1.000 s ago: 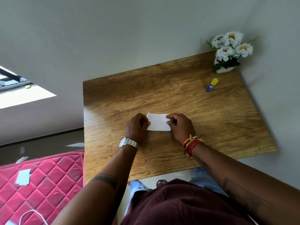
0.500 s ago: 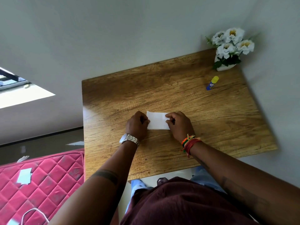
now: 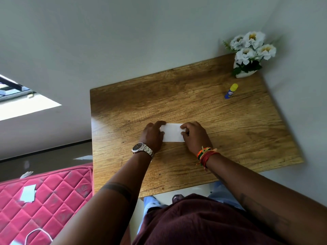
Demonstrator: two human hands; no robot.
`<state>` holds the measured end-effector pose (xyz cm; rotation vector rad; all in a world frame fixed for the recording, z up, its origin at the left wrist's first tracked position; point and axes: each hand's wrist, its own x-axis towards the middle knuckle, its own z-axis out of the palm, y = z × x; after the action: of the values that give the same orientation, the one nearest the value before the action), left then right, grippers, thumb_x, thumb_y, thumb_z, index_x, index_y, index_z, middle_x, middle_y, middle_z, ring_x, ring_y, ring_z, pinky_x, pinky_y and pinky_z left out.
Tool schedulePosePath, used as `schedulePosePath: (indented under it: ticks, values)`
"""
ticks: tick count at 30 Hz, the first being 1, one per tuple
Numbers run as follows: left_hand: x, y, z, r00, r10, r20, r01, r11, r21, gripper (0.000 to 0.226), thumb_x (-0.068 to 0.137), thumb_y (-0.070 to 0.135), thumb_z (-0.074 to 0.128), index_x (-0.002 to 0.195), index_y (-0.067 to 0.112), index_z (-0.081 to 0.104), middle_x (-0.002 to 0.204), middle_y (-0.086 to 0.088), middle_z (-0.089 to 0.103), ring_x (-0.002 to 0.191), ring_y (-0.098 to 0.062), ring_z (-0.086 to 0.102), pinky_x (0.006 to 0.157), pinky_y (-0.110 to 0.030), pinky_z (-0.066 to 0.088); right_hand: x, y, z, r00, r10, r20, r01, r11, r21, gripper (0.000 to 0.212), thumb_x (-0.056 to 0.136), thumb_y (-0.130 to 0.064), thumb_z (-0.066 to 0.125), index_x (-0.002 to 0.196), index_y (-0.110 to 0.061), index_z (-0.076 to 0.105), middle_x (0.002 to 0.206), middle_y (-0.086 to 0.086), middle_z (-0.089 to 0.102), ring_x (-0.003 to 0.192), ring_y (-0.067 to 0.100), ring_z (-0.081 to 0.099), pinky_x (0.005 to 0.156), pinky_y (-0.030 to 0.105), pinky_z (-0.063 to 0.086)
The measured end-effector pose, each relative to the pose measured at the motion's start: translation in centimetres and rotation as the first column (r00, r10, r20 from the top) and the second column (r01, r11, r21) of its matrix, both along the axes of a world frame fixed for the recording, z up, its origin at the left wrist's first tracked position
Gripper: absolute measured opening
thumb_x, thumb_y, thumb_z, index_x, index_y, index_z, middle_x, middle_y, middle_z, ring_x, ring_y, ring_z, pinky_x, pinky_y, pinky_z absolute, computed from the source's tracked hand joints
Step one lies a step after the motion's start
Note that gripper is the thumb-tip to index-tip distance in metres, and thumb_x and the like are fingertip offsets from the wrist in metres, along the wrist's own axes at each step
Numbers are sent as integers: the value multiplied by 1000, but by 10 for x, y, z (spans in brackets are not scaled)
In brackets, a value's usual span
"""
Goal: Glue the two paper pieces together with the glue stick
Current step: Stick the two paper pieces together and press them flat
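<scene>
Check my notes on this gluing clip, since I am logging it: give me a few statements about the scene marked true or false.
1. Both hands rest on the white paper. True.
2. The right hand holds the glue stick. False: the glue stick lies alone on the table, near the flower pot.
3. The glue stick has a yellow cap. True.
4. The left hand wears threaded bracelets. False: its wrist bears a metal watch; the bracelets are on the right wrist.
5. The flowers are red. False: white.
</scene>
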<state>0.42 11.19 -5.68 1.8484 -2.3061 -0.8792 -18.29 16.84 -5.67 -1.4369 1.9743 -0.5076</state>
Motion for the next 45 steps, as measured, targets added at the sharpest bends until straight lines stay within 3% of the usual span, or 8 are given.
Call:
schedulePosePath:
  ticks: [9,15,17,20,23,26,35,45]
  values:
    - [14,18,2,933,-178,312,215,973,-89,55,105,42,46,156,43,27,120,-8,42,103,-30,51,81,-46,56,-8,12,-3,967,190,-172,-200,979,-41,36,100,-23,60,134,-15,65,125,14,58,117,34,54,99,42,47]
    - [13,25,-6,891,-209,402,277,954,-117,63,102,44,42,160,38,18,164,-14,13,141,-37,25,113,-55,31,8,21,2,859,237,-453,-287,957,-45,45,97,-20,56,142,-17,54,120,15,55,108,37,56,84,46,48]
    - [5,29,-4,913,-180,366,236,965,-114,58,102,44,33,159,34,25,169,-13,11,147,-37,22,115,-55,27,26,21,4,858,248,-450,-342,930,-138,53,96,-22,59,147,-13,50,138,16,55,129,39,52,99,52,44]
    - [-9,32,-1,946,-124,300,154,985,-81,60,100,46,24,158,31,30,171,-6,12,153,-35,19,119,-55,20,43,20,-3,842,390,-374,-459,881,-113,63,102,-27,43,160,-9,24,168,12,22,157,29,15,125,51,16]
    - [-8,31,-7,936,-166,309,190,980,-50,71,97,55,17,163,30,15,173,1,1,158,-33,1,124,-53,7,27,18,-14,813,453,-366,-486,874,0,80,96,-41,38,162,-13,4,171,6,0,158,21,-5,127,47,3]
    - [-3,33,-12,924,-205,323,238,969,-65,79,92,52,-2,165,24,8,173,4,-1,158,-34,-10,125,-52,-6,12,17,-22,760,498,-418,-543,840,14,87,93,-50,40,163,-15,3,172,4,-1,158,18,-5,127,48,5]
    - [-8,35,-13,897,-211,388,242,970,-30,68,107,38,27,164,21,-4,172,3,-10,155,-40,-18,123,-59,-10,13,21,-26,841,332,-428,-353,935,32,87,93,-58,36,163,-18,2,172,0,0,158,18,-4,126,48,-6]
    - [-6,31,-10,905,-206,372,224,975,-6,60,109,32,23,164,25,1,173,1,-9,156,-39,-16,125,-57,-4,14,25,-23,864,238,-444,-229,970,75,92,93,-68,29,162,-19,-5,171,-1,-11,158,22,-9,123,59,-7]
